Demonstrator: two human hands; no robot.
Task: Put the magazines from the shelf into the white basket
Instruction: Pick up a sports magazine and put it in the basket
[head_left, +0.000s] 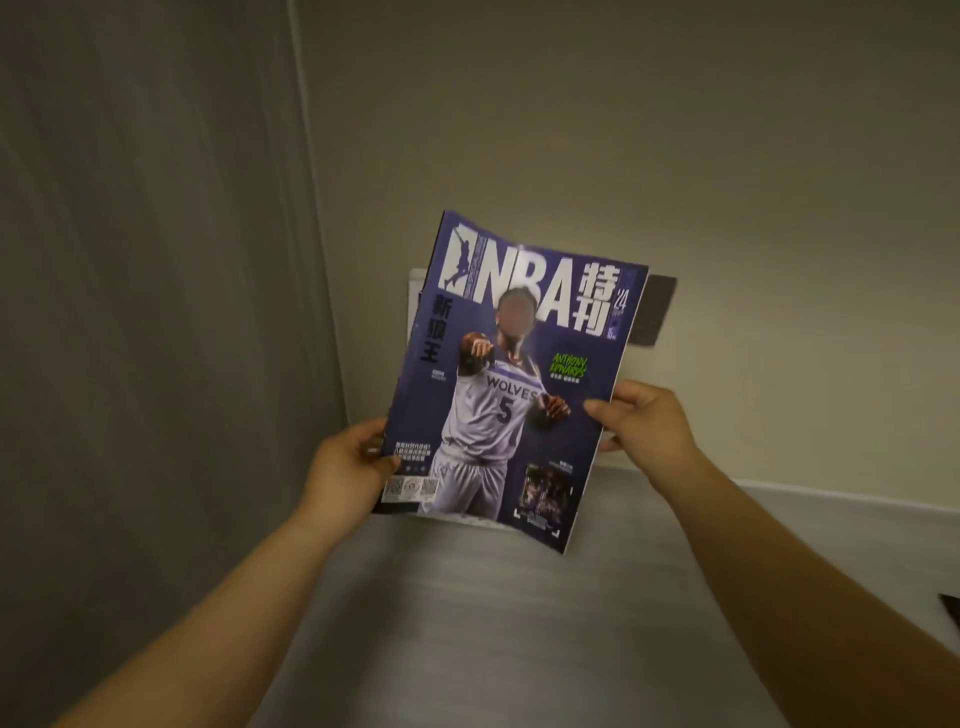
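two hands hold one purple glossy basketball magazine (519, 374) upright in the air, its cover facing the camera and tilted a little clockwise. the cover shows large white "nba" lettering and a player in a white "wolves" jersey numbered 5. the left hand (348, 462) grips the lower left edge, thumb on the cover and fingers hidden behind. the right hand (644, 421) pinches the right edge about halfway up, thumb on the front, fingers curled behind. the magazine hangs above the far end of a grey grained bench (493, 623), near the corner of a beige wall (675, 130). behind it, a white flat-edged thing (415, 291) peeps out at upper left; what it is cannot be told. a dark grey rectangular plate (657, 309) sits on the wall just right of the magazine's top. a small black object (953, 610) lies at the bench's right edge.
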